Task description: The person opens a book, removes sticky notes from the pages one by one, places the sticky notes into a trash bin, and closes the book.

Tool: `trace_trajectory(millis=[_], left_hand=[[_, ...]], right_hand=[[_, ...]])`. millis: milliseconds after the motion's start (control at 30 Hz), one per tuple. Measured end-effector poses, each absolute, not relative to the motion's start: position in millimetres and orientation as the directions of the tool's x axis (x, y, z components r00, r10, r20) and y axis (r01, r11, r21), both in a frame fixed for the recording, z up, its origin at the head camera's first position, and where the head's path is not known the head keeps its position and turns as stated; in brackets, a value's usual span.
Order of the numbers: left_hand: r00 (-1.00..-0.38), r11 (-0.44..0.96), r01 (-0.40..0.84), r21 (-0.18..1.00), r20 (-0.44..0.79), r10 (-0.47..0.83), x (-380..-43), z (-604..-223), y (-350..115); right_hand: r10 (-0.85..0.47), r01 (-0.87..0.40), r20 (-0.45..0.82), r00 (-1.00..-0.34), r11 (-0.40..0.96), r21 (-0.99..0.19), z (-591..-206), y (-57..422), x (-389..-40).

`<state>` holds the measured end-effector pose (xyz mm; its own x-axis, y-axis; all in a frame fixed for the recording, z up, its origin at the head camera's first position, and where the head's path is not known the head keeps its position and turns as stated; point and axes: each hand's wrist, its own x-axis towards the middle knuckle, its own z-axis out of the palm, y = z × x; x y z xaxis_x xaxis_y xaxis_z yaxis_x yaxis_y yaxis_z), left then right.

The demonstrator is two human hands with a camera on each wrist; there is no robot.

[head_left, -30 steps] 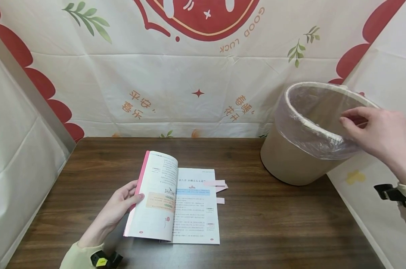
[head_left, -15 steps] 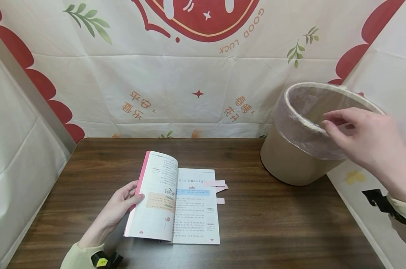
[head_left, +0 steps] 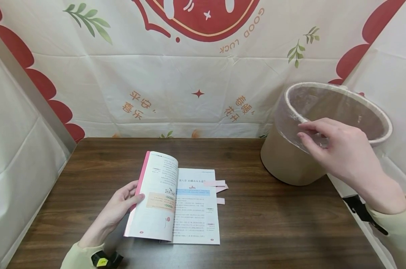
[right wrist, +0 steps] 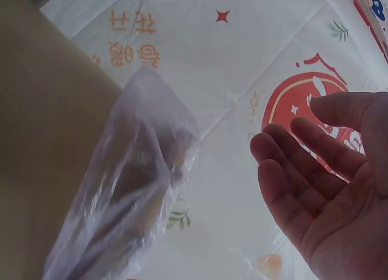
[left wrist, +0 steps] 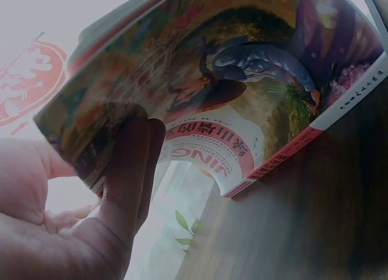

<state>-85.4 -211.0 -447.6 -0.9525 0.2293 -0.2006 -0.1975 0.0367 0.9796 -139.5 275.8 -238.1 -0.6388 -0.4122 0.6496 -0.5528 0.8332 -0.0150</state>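
An open book lies on the table with its left half raised. My left hand grips that half by its outer edge, thumb on the page and fingers behind the cover. In the left wrist view the colourful cover bends above the fingers. Pale pink sticky tabs stick out from the right page. My right hand hovers in front of the waste bin, overlapping its rim in the head view. Its fingers are loosely bent and hold nothing in the right wrist view.
A clear plastic liner hangs over the rim of the bin, which stands at the table's back right corner. Behind the dark wooden table hangs a printed white cloth. Pale cloth also covers the left side.
My right hand has moved left and slightly down, from over the bin's opening to in front of its near rim. The left hand and the book have stayed put.
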Motion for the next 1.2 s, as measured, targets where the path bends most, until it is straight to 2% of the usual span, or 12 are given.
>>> trace_trajectory(millis=[300, 633, 1200], left_hand=[[-0.952, 0.033, -0.201, 0.979, -0.203, 0.229, -85, -447, -210], [-0.951, 0.041, -0.217, 0.975, -0.22, 0.219, -86, -446, -208], [-0.951, 0.026, -0.198, 0.98, -0.199, 0.238, -87, -447, -206]], right_hand=[[-0.398, -0.552, 0.631, -0.666, 0.832, -0.058, -248, 270, -140], [-0.434, -0.592, 0.622, -0.652, 0.804, -0.059, -264, 263, -145], [-0.427, -0.594, 0.559, -0.711, 0.79, -0.151, -304, 242, -145]])
